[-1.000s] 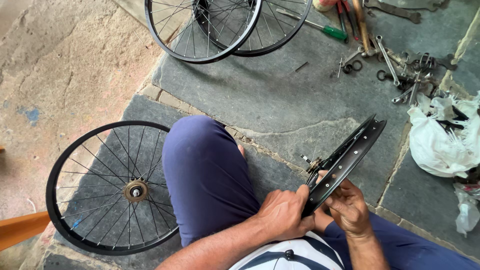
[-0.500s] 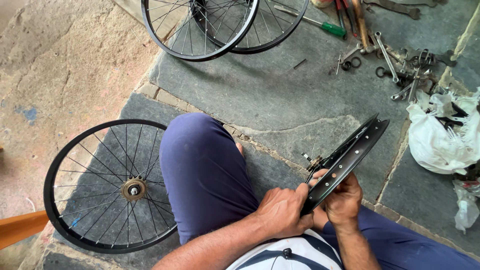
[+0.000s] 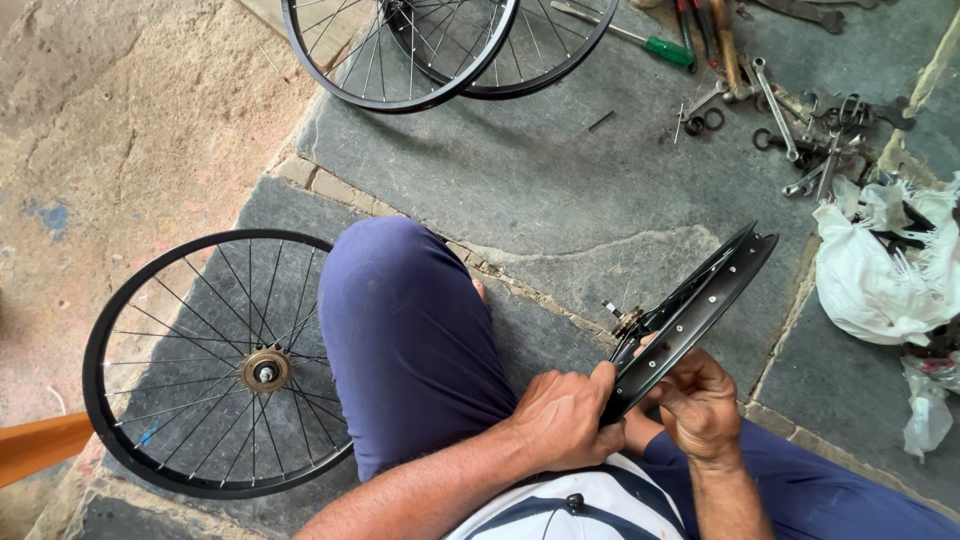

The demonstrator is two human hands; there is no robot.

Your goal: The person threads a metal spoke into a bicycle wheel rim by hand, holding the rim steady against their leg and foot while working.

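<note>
The head view looks down on a stone floor (image 3: 560, 190) of large grey slabs with rough joints, which gives way on the left to pale, worn ground; a person sits on it, one knee in dark blue trousers (image 3: 410, 340) raised in the middle of the picture; a built wheel (image 3: 215, 365) with spokes and a hub lies flat beside that knee, and two more wheels (image 3: 440, 50) overlap at the top edge, all within reach and probably set aside flat so they cannot roll; a crumpled white bag (image 3: 880, 270) sits at the right, beyond it a scatter of spanners (image 3: 800, 130) and a green-handled screwdriver (image 3: 640, 42) spread out where each can be seen and picked; the black rim (image 3: 690, 310) stands on edge over the lap, tilted up and away to the right, apparently so that its inner face is turned to the person; the left hand (image 3: 565, 420) is clamped on its near end, steadying it; the right hand (image 3: 700, 405) is curled behind the same end, fingers closed against the rim, though I cannot tell whether they pinch something small.
</note>
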